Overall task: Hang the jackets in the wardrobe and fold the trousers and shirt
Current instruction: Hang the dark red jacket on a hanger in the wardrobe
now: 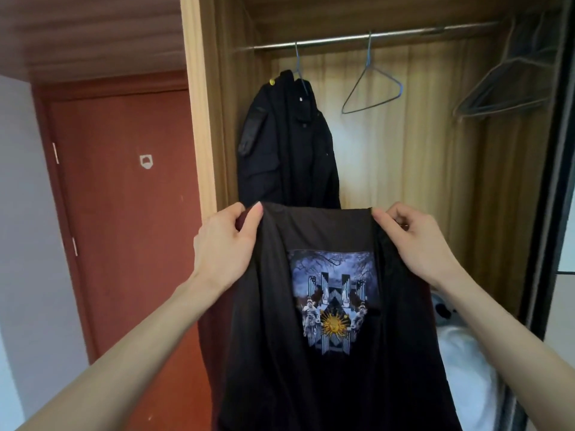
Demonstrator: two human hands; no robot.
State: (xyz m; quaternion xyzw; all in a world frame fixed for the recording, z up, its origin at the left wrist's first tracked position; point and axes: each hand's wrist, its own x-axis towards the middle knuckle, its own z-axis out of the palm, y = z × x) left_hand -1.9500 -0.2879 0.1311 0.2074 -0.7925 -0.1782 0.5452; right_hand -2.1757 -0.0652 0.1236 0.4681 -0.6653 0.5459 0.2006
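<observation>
Open wood-grain wardrobe [435,181] with round metal rail [404,34]. Inside, on the left, dark heavy jacket [286,144] hanging from a thin wire hanger. In front, soft black shirt [311,353] with printed rectangular graphic, held up, pinched at the top edge by left hand [224,241] and right hand [417,241], fingers curled on cloth. Bare triangular wire hanger [371,88] alongside.

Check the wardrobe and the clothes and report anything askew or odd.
The dark jacket hangs lopsided on its hanger, bunched toward the wardrobe's left wall. The empty hanger beside it is tilted. Otherwise nothing stands out: both hands, left and right, hold the printed shirt up evenly.
</observation>
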